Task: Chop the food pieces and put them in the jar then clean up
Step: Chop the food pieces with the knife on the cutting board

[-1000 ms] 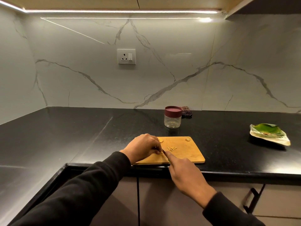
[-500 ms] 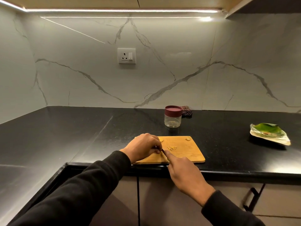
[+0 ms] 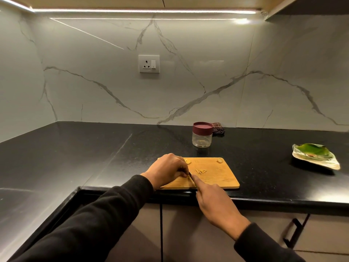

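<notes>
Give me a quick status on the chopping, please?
Left hand pinching a food piece, right hand gripping knife. Slivers on cutting board. Jar lidded behind board. Nothing blocking.

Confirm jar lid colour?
Dark maroon lid on the clear jar, seen in the head view.

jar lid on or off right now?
On. The maroon lid sits on top of the clear jar, which stands upright on the counter behind the cutting board.
</notes>
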Motion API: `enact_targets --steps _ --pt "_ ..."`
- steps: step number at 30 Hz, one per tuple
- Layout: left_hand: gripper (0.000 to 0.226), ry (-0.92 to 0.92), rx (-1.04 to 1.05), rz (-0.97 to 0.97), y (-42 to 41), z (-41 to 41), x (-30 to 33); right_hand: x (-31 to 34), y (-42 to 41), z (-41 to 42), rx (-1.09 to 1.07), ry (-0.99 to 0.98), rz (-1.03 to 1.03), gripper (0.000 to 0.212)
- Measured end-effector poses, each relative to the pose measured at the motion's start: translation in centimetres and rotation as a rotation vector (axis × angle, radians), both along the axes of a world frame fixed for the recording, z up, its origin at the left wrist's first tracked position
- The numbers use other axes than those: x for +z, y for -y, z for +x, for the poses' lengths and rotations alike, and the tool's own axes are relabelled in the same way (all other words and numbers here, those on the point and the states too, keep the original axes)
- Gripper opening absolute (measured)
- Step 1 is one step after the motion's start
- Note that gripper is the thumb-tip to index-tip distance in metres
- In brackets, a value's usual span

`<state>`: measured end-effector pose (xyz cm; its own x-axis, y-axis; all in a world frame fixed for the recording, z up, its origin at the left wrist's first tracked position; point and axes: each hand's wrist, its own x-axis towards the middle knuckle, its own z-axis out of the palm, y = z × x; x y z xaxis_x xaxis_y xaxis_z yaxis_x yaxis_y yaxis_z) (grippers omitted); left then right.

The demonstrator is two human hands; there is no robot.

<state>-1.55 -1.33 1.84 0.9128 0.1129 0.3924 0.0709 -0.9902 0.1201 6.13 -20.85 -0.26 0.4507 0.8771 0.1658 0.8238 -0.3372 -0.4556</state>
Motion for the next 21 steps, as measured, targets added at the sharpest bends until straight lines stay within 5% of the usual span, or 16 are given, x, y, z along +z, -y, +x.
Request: enact_targets --steps 21 --pt "0.013 0.023 0.046 -0.031 0.4 -0.2 -0.1 0.0 1.7 -1.1 -0.025 0.001 -0.035 0.056"
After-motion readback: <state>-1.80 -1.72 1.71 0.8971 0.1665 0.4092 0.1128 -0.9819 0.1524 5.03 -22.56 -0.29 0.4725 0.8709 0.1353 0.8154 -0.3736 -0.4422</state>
